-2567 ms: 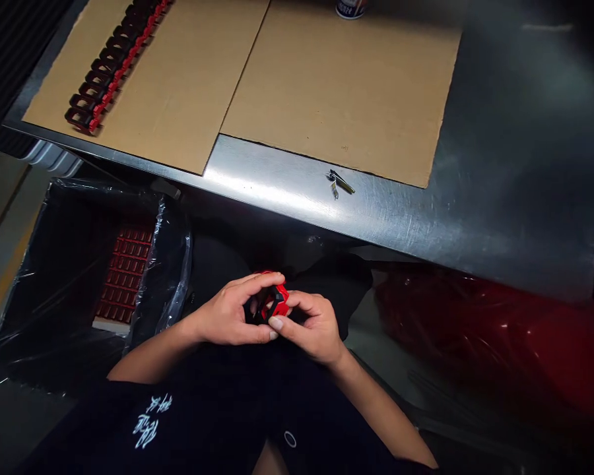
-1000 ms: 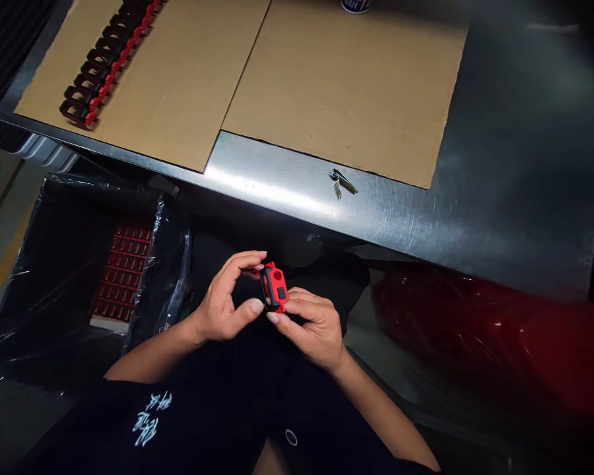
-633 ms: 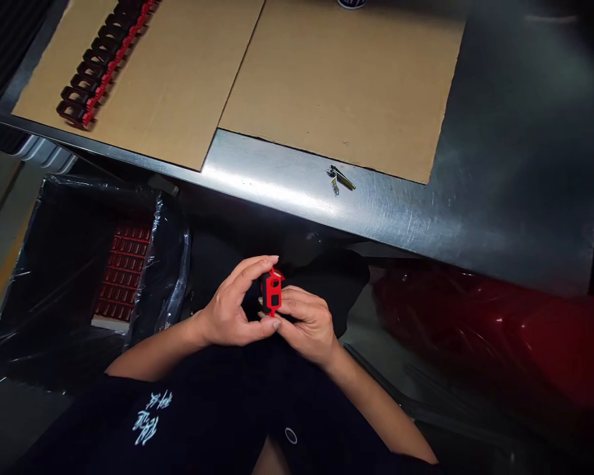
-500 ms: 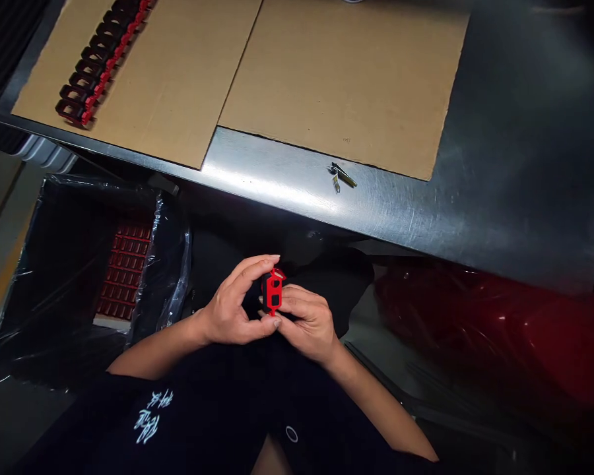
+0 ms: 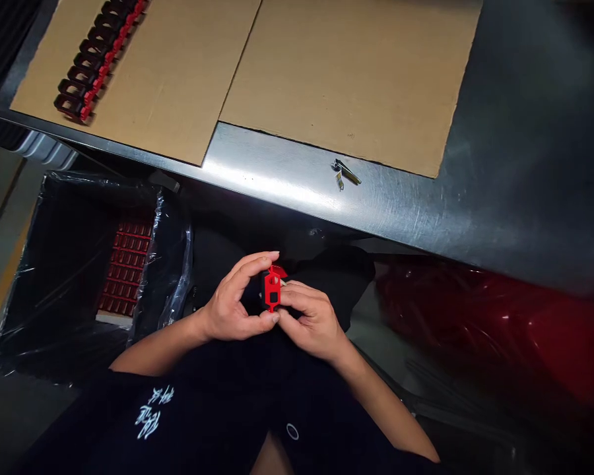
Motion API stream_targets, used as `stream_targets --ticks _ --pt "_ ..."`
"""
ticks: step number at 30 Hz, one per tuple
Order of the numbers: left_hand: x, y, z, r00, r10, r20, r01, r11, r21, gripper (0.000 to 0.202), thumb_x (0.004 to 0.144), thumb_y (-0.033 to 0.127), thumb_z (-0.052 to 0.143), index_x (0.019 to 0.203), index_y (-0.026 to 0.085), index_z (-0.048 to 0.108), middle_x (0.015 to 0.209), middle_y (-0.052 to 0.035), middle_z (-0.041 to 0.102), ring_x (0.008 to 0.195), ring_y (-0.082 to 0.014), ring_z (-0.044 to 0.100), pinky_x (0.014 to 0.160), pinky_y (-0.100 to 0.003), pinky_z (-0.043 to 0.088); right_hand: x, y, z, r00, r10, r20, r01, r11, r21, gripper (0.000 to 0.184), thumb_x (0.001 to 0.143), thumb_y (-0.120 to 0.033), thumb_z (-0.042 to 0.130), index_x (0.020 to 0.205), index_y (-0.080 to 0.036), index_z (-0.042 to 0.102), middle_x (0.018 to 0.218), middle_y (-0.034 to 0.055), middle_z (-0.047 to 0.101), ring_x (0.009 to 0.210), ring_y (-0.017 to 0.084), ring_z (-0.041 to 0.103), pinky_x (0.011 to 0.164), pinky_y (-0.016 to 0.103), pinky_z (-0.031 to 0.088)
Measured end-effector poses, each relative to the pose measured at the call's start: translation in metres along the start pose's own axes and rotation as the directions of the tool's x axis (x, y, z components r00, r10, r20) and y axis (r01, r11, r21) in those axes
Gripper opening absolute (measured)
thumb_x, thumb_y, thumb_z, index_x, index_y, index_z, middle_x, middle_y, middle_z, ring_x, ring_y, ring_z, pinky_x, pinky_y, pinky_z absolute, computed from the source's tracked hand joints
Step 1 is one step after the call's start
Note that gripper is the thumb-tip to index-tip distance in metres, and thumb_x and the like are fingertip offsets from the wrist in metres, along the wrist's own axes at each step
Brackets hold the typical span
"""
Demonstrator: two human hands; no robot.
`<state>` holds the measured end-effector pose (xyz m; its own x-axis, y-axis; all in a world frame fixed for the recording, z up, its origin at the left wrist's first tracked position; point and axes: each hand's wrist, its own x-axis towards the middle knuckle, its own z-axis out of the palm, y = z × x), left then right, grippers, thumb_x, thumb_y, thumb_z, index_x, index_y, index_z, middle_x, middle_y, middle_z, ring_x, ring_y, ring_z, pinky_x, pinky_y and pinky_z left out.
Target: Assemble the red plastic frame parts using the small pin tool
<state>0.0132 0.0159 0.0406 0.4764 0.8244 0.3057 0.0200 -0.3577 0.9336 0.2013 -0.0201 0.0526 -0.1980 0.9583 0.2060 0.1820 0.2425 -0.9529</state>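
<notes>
Between my hands, in front of my body and below the table edge, is a red and black plastic part (image 5: 272, 290) with two openings in its red face. My left hand (image 5: 237, 300) grips it by its ends, thumb at the near end and fingers at the far end. My right hand (image 5: 309, 316) has its fingers closed against the part's right side; the fingertips are partly hidden behind it. A nail clipper (image 5: 347, 173) lies on the bare metal strip beyond my hands.
A metal table (image 5: 287, 178) bears cardboard sheets (image 5: 356, 79). A row of similar red and black parts (image 5: 86, 82) lies at the left. Below stands a lined bin (image 5: 44, 277) with stacked red parts (image 5: 125, 270). A red plastic-like bulk (image 5: 499, 323) sits at the right.
The view has shifted slightly. Both hands keep hold of the part, which has turned a little; a bit more red shows at its far end.
</notes>
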Motion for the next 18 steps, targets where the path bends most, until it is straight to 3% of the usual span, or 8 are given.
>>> stream_targets --ticks 3,8,12,15,18 --pt "0.0 0.002 -0.001 1.0 -0.022 0.01 0.021 1.0 0.023 0.086 0.079 0.027 0.083 0.154 0.025 0.041 0.148 -0.02 0.053 0.133 -0.0348 0.059 0.107 -0.056 0.056 0.0 -0.001 -0.005 0.995 0.092 0.024 -0.093 0.994 0.063 0.021 0.089 -0.011 0.059 0.091 -0.021 0.077 0.075 0.0029 0.072 0.066 0.016 0.066 0.067 0.03 0.055" --pt "0.005 0.009 -0.003 0.999 -0.027 0.041 0.022 0.993 0.115 0.082 0.081 0.03 0.08 0.154 0.024 0.042 0.144 -0.0181 0.057 0.131 -0.0319 0.06 0.107 -0.053 0.057 0.0 -0.003 -0.009 0.971 0.233 0.044 -0.237 0.949 0.21 0.014 0.091 -0.031 0.069 0.09 -0.02 0.078 0.077 0.0029 0.075 0.064 0.015 0.066 0.064 0.028 0.052" --pt "0.005 0.01 -0.004 0.997 -0.008 0.072 -0.002 0.99 0.141 0.082 0.08 0.028 0.079 0.153 0.024 0.043 0.14 -0.0166 0.061 0.128 -0.0303 0.063 0.106 -0.049 0.059 -0.001 0.0 -0.004 0.944 0.322 0.078 -0.331 0.902 0.276 0.039 0.095 -0.044 0.067 0.066 -0.019 0.072 0.062 0.0021 0.068 0.057 0.014 0.059 0.059 0.028 0.047" --pt "0.0 0.007 -0.003 0.996 -0.022 0.087 0.014 0.996 0.091 0.092 0.08 0.028 0.081 0.159 0.024 0.033 0.143 -0.0186 0.06 0.129 -0.0304 0.064 0.108 -0.049 0.057 -0.003 0.005 0.001 0.893 0.447 0.061 -0.431 0.806 0.405 0.055 0.101 -0.052 0.056 0.058 -0.019 0.068 0.055 0.002 0.065 0.052 0.014 0.058 0.057 0.028 0.046" --pt "-0.004 0.004 -0.001 0.995 0.025 0.099 -0.032 0.997 0.064 0.104 0.082 0.025 0.079 0.164 0.023 0.016 0.147 -0.0217 0.057 0.131 -0.0297 0.063 0.109 -0.047 0.056 -0.006 0.009 0.002 0.877 0.48 0.002 -0.413 0.752 0.514 0.047 0.101 -0.053 0.057 0.073 -0.02 0.076 0.058 0.0017 0.068 0.057 0.015 0.063 0.062 0.028 0.05"
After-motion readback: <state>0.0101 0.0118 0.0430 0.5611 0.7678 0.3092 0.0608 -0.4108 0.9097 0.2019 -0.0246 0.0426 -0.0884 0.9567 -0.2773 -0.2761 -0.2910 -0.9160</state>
